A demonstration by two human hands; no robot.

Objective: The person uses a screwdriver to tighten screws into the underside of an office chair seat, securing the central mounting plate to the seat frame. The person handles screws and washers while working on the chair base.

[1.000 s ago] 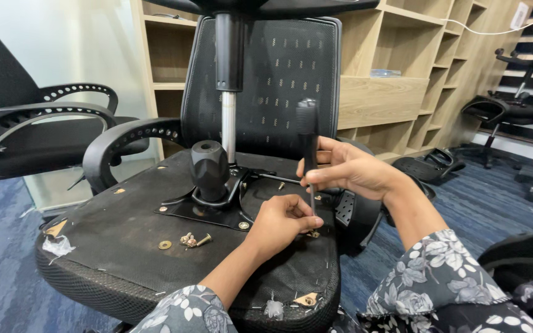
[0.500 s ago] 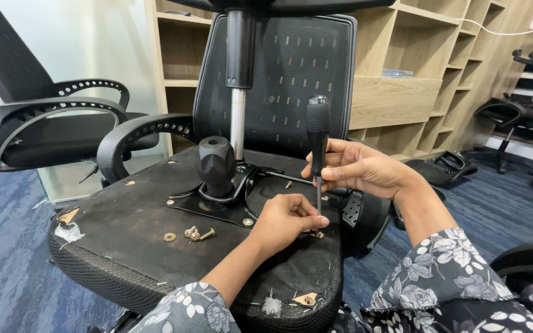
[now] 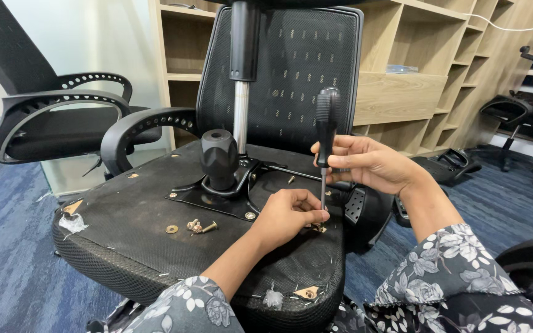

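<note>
The right hand (image 3: 371, 163) has its grip closed around the ribbed black handle of a screwdriver (image 3: 324, 132), held upright, its thin steel shaft running down to a brass screw (image 3: 319, 228). Below that grip, the left hand (image 3: 285, 216) pinches narrowly at the shaft's tip, resting on the upturned chair seat (image 3: 124, 240) of rough black fabric.

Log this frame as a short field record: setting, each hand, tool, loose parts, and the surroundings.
Setting: upturned office chair seat, underside up, metal mechanism plate bolted on
Right hand: grips black-handled screwdriver, held upright
Left hand: fingertips steady the screwdriver tip at a brass screw
Loose parts: washer and small pile of screws on the seat
Surroundings: wooden shelving, second chair on the left, blue carpet
</note>
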